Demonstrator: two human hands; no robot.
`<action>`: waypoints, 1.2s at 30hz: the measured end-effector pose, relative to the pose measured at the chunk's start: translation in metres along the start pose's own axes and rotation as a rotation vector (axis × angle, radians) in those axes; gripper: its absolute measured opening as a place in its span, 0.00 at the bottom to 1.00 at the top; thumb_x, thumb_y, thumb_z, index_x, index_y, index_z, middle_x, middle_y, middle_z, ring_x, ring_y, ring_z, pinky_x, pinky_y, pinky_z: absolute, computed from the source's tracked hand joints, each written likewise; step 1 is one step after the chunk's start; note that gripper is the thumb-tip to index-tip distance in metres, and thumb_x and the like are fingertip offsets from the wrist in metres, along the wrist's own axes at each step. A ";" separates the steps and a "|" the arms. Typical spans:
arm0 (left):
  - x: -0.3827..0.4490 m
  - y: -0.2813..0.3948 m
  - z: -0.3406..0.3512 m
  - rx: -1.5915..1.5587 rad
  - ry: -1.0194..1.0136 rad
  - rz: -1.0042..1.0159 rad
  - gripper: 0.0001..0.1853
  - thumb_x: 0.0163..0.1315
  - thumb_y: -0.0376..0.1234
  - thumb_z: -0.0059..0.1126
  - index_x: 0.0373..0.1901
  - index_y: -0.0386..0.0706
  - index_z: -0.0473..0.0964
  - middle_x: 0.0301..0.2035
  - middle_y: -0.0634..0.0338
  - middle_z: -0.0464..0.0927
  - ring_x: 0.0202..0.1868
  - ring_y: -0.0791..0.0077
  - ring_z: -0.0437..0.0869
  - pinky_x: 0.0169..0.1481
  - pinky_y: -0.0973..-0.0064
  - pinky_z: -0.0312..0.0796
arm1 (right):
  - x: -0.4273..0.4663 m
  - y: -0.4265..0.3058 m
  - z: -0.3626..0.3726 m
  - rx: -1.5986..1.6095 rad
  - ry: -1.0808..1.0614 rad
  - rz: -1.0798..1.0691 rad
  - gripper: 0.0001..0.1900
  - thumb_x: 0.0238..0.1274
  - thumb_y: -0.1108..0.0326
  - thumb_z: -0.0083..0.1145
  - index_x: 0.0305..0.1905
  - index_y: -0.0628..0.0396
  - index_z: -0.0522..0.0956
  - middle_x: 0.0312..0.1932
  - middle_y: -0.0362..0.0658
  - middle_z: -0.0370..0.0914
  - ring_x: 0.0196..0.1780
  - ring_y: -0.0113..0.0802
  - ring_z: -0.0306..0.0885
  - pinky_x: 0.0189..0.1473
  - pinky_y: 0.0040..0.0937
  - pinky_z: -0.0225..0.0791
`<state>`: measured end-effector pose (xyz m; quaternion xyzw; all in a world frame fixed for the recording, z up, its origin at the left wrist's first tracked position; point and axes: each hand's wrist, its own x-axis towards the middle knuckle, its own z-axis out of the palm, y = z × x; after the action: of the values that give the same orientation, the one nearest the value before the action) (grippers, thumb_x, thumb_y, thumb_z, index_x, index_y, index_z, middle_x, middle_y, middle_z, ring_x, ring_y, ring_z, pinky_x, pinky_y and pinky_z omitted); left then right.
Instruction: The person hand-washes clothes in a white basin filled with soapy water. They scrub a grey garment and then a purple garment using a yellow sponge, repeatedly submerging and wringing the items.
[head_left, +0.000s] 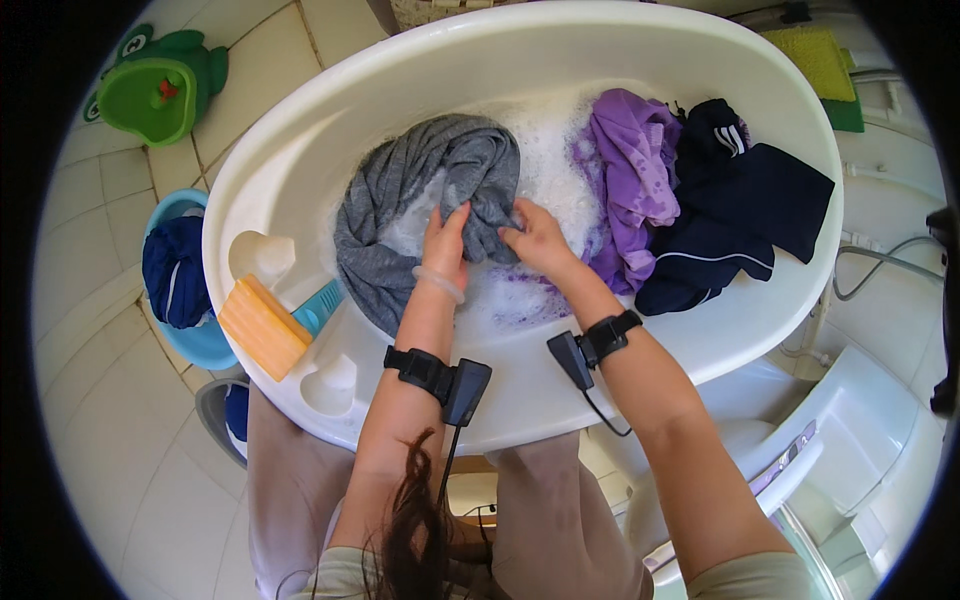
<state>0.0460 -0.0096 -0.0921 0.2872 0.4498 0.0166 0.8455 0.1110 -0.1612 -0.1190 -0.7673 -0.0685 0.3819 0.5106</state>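
Note:
A wet grey heathered cloth garment (390, 195) lies in a loose ring in the suds inside a white plastic tub (292, 172). My left hand (446, 236) pinches a fold of it between thumb and fingers near its middle. On its right edge, my right hand (536, 236) grips another part, fingers curled. Foamy water (555, 165) surrounds the cloth. To the right, a purple patterned garment (634, 165) lies half in the foam, against a dark navy garment (720, 225) with white stripes that rests on the tub's sloping side.
An orange soap bar or block (264, 326) and a blue-handled brush (319, 307) lie on the tub's near left ledge. Left on the tiles are a blue basin (165, 341) with navy clothing, a grey basin (214, 420) and a green frog-shaped container (146, 97). A toilet (847, 442) stands right.

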 end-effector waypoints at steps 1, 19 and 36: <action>-0.003 0.002 -0.002 -0.030 -0.033 -0.048 0.23 0.68 0.33 0.59 0.62 0.37 0.68 0.52 0.55 0.78 0.53 0.65 0.80 0.59 0.66 0.73 | 0.002 -0.016 0.009 0.160 -0.126 0.068 0.39 0.52 0.55 0.72 0.66 0.61 0.68 0.49 0.59 0.79 0.52 0.43 0.79 0.58 0.36 0.69; -0.029 0.012 0.051 0.060 -0.036 -0.217 0.17 0.69 0.39 0.56 0.52 0.37 0.75 0.43 0.56 0.82 0.43 0.66 0.84 0.47 0.68 0.78 | -0.077 -0.143 -0.015 -0.420 0.139 -0.350 0.06 0.52 0.67 0.65 0.32 0.58 0.82 0.35 0.53 0.81 0.39 0.52 0.81 0.37 0.39 0.72; -0.047 0.002 0.032 -0.432 -0.076 -0.256 0.24 0.67 0.44 0.60 0.56 0.37 0.73 0.51 0.51 0.79 0.52 0.63 0.82 0.59 0.64 0.74 | -0.035 -0.126 -0.046 -0.476 0.575 -0.479 0.08 0.50 0.67 0.69 0.34 0.56 0.81 0.37 0.51 0.79 0.41 0.53 0.79 0.41 0.40 0.73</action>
<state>0.0426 -0.0366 -0.0421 0.0408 0.4363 -0.0056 0.8989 0.1528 -0.1533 0.0129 -0.9011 -0.1858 -0.0025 0.3919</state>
